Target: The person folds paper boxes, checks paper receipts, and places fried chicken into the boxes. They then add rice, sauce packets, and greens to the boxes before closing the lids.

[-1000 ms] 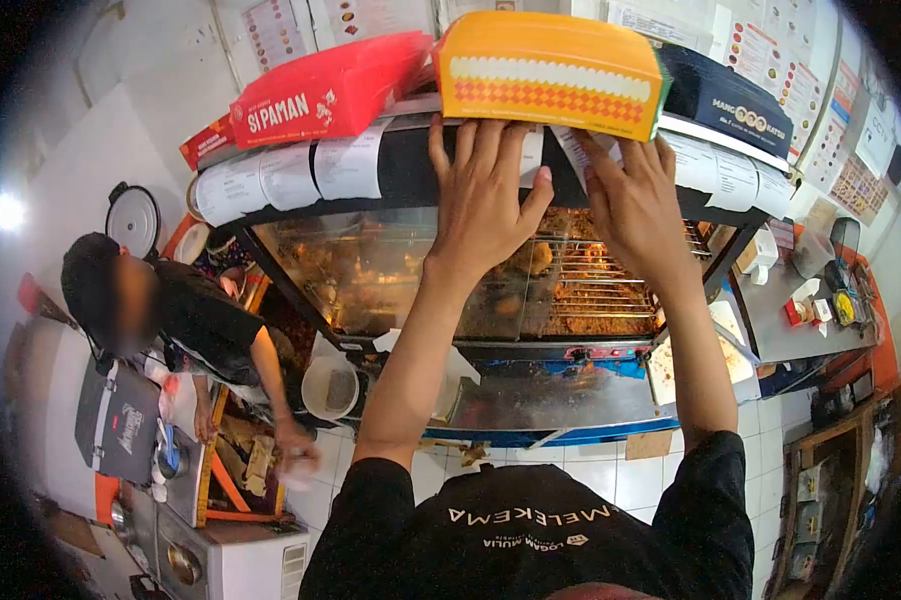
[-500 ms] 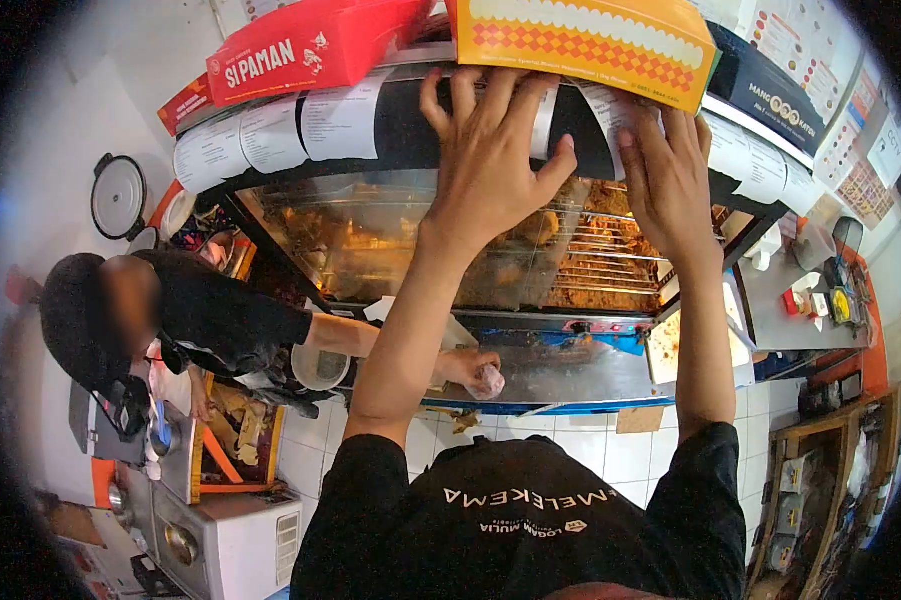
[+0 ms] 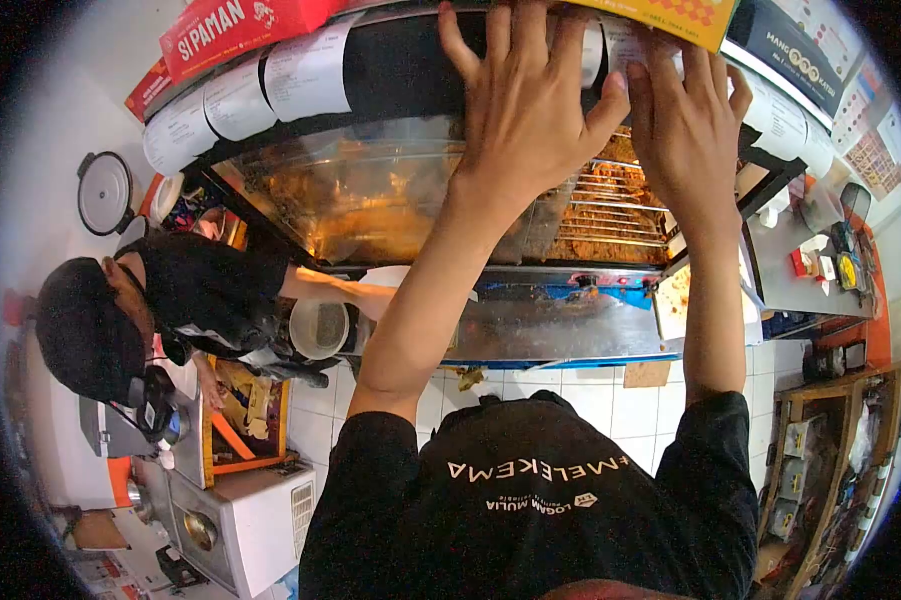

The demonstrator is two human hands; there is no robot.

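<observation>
My left hand [image 3: 530,115] is stretched up against the dark top edge of a heated glass display case [image 3: 360,190], its fingers spread. Close beside it, my right hand [image 3: 685,130] reaches to the same edge with fingers extended. Fingertips of both hands are right at the lower side of a yellow patterned box [image 3: 670,14] on top of the case. Printed paper sheets [image 3: 308,75] hang along that edge. Behind the glass are a wire rack [image 3: 610,205] and browned food.
A person in black [image 3: 205,290] stands at the left, one arm passing behind my left forearm. A red box [image 3: 245,32] and a dark box [image 3: 790,60] also sit atop the case. A clear container [image 3: 318,328] is near the person. A wooden shelf unit [image 3: 830,460] stands right.
The case and boxes sit higher in view, with my hands higher too. The person's hand, earlier seen holding a small pinkish thing, is now hidden behind my left forearm.
</observation>
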